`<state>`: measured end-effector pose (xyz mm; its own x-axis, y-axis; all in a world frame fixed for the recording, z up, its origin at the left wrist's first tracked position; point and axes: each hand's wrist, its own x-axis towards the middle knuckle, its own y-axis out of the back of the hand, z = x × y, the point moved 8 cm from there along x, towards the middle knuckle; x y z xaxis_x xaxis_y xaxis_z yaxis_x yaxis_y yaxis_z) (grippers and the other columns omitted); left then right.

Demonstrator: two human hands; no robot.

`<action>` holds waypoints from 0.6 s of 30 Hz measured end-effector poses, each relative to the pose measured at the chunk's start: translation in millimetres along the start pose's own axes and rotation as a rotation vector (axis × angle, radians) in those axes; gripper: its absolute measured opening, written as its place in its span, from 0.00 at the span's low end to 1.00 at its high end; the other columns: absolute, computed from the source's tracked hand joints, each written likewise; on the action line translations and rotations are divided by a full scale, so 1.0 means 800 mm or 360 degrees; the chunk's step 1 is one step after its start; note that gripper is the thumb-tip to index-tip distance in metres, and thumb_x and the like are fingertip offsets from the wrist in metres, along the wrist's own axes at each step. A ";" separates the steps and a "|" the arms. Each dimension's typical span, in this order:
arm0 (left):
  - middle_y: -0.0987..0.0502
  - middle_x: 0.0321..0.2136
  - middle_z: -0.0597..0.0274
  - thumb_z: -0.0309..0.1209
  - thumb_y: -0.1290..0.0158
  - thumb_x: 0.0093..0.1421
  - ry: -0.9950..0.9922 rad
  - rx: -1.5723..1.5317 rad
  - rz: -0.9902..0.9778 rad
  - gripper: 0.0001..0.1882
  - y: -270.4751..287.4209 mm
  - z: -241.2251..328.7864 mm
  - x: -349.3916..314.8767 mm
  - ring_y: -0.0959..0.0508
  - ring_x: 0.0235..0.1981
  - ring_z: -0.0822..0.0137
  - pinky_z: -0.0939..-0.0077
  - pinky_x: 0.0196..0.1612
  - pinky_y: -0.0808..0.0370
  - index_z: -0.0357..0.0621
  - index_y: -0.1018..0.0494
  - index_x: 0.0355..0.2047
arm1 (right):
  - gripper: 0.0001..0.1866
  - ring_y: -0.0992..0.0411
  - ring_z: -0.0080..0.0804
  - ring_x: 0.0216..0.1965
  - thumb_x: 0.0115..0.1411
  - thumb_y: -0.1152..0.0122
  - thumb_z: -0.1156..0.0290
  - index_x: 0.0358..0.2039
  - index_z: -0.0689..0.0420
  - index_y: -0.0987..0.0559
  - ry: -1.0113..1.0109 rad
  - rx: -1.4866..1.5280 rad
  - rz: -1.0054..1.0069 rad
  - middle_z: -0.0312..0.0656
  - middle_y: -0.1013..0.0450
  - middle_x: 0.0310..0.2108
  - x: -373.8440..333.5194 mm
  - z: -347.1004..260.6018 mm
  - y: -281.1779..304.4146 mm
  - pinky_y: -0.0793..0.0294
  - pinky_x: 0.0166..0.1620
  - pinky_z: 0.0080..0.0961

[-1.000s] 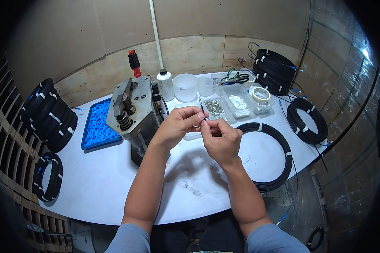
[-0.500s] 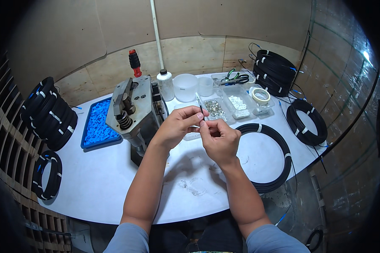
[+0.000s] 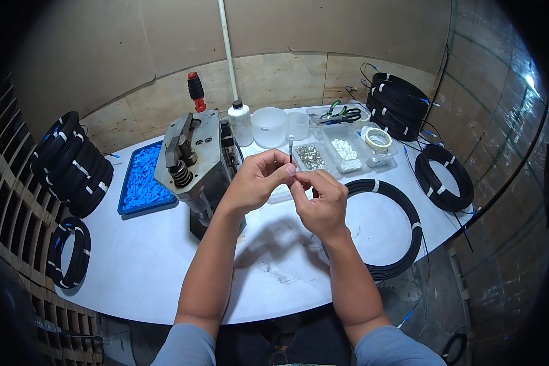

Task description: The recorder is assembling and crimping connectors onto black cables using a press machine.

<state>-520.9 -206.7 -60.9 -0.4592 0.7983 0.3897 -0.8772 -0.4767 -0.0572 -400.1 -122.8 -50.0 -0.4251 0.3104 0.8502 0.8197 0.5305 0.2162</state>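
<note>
Above the middle of the table, my left hand and my right hand meet fingertip to fingertip. Both pinch a thin black cable end that points upward, with a pale tip at its top. The fingers hide its lower part. Just right of my right hand lies a large coil of black cable with white ties. Beyond my hands stand a clear tray of small metal parts and a clear box of small white parts.
A metal press with a red-and-black handle stands left of my hands, beside a blue tray of blue parts. Behind are a white bottle, a plastic tub, scissors and a tape roll. Stacked black coils flank the table.
The cable end has turned from leaning left to nearly upright, and less of it shows above my fingers. My hands stay close together in about the same place.
</note>
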 end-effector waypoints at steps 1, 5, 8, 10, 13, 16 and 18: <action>0.20 0.34 0.65 0.31 0.41 0.67 0.0000 0.0002 0.0003 0.10 0.002 -0.001 0.000 0.21 0.36 0.75 0.76 0.44 0.23 0.35 0.23 0.39 | 0.07 0.25 0.23 0.24 0.55 0.28 0.76 0.34 0.62 0.15 0.0000 0.0004 -0.0002 0.41 0.21 0.25 0.000 -0.003 0.000 0.28 0.27 0.20; 0.20 0.31 0.65 0.30 0.39 0.66 0.0016 0.0086 0.0129 0.09 0.008 -0.004 0.000 0.22 0.34 0.75 0.78 0.41 0.23 0.36 0.23 0.37 | 0.07 0.24 0.25 0.26 0.60 0.32 0.74 0.38 0.60 0.15 -0.0512 0.0304 -0.0187 0.40 0.21 0.26 -0.006 0.024 -0.013 0.27 0.30 0.22; 0.20 0.31 0.64 0.30 0.38 0.64 0.0034 0.0051 0.0185 0.09 0.005 -0.001 0.000 0.22 0.33 0.75 0.79 0.40 0.23 0.37 0.23 0.37 | 0.09 0.26 0.19 0.27 0.65 0.34 0.71 0.41 0.62 0.15 -0.0789 0.0666 -0.0279 0.36 0.20 0.28 -0.014 0.046 -0.024 0.28 0.32 0.19; 0.20 0.31 0.64 0.30 0.37 0.64 0.0053 0.0031 0.0197 0.09 0.005 -0.001 -0.001 0.22 0.33 0.75 0.79 0.40 0.24 0.36 0.23 0.37 | 0.10 0.27 0.17 0.28 0.67 0.35 0.70 0.42 0.63 0.15 -0.0877 0.0885 -0.0303 0.35 0.19 0.30 -0.015 0.051 -0.027 0.28 0.33 0.18; 0.20 0.31 0.63 0.30 0.37 0.63 0.0069 0.0005 0.0207 0.09 0.009 -0.004 -0.001 0.22 0.32 0.75 0.79 0.39 0.24 0.36 0.22 0.37 | 0.11 0.27 0.16 0.32 0.68 0.37 0.69 0.42 0.65 0.16 -0.0963 0.0953 -0.0413 0.35 0.19 0.33 -0.015 0.051 -0.030 0.28 0.36 0.17; 0.20 0.31 0.64 0.30 0.36 0.63 0.0097 0.0002 0.0192 0.09 0.013 -0.010 -0.001 0.23 0.31 0.75 0.80 0.37 0.26 0.36 0.22 0.37 | 0.11 0.28 0.16 0.33 0.69 0.38 0.69 0.43 0.64 0.16 -0.1047 0.1008 -0.0472 0.35 0.20 0.33 -0.018 0.055 -0.034 0.29 0.37 0.15; 0.21 0.30 0.64 0.29 0.36 0.62 0.0129 -0.0009 0.0220 0.09 0.017 -0.013 -0.001 0.24 0.30 0.75 0.80 0.36 0.27 0.37 0.22 0.37 | 0.11 0.30 0.15 0.32 0.69 0.38 0.69 0.44 0.64 0.16 -0.1056 0.1039 -0.0506 0.34 0.21 0.33 -0.020 0.055 -0.038 0.30 0.36 0.15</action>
<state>-533.5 -210.0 -71.5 -0.5854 0.7523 0.3023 -0.8054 -0.5823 -0.1107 -434.9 -108.9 -91.0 -0.8823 0.3516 0.3129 0.3413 0.9357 -0.0890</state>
